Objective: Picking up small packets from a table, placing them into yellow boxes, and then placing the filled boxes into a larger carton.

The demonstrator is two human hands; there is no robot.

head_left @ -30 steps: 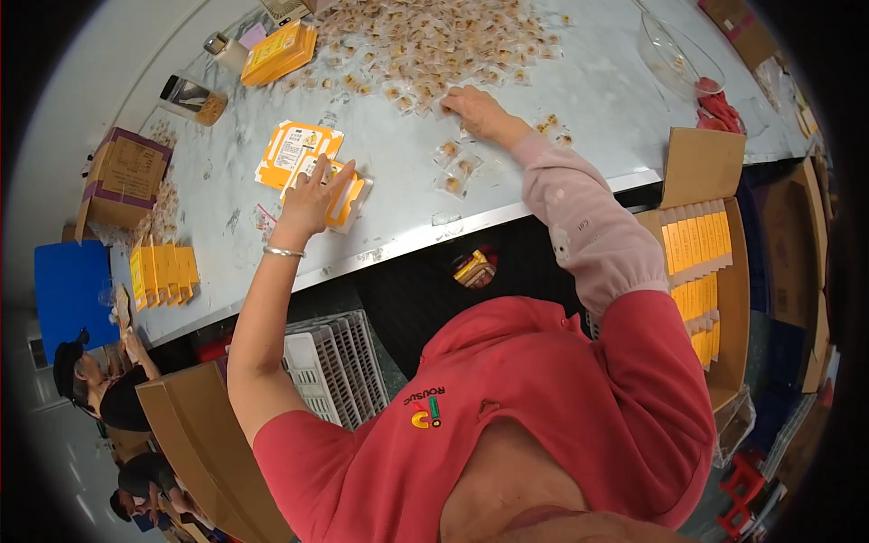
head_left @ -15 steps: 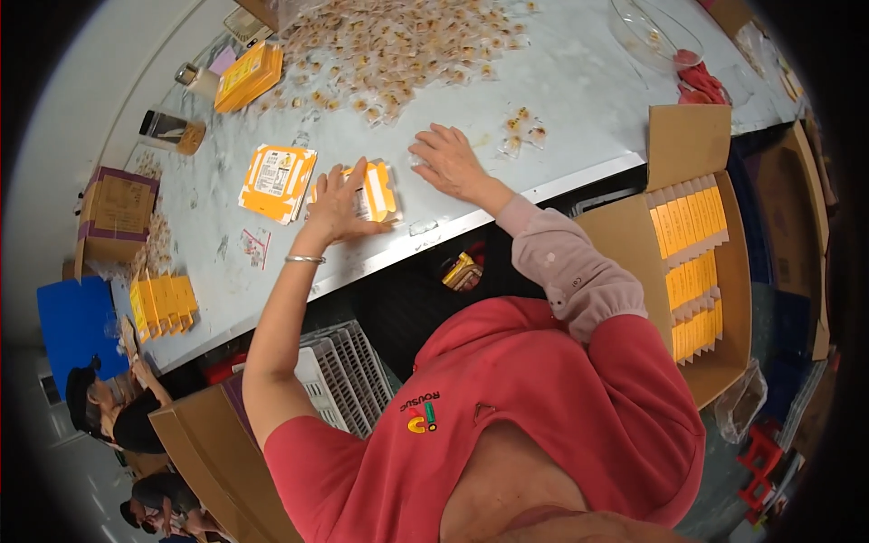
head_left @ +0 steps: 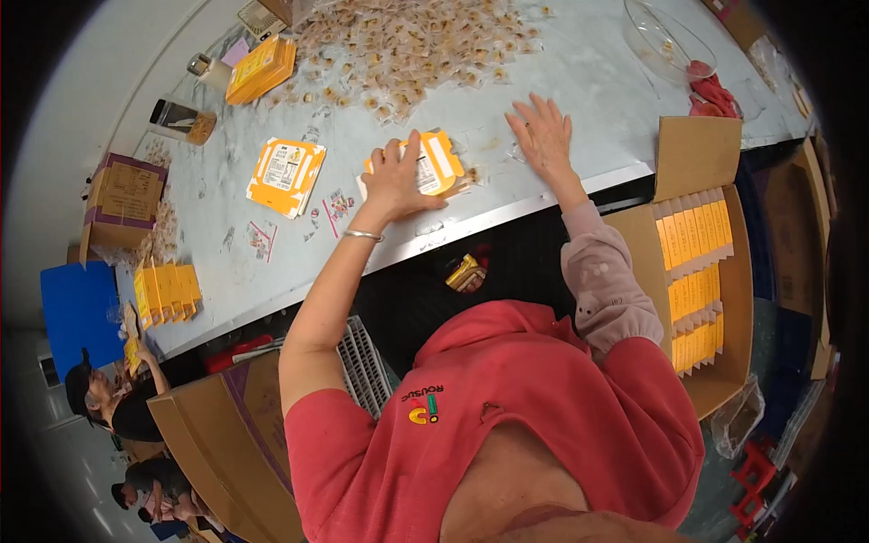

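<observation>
Yellow-and-white carton [head_left: 438, 165], near the front edge of the grey table [head_left: 602, 113], has the left hand [head_left: 396, 184] over it, fingers spread; whether they grip or only press, I cannot tell. Steadying it looks like the step in hand. The right hand [head_left: 547, 145] is spread wide and seems empty, apart from the carton; bringing 2 hands to bear would probably call for a short reach left. The carton looks shallow, white panels on yellow, with what seems a clear packet [head_left: 474, 176] beside its right edge
</observation>
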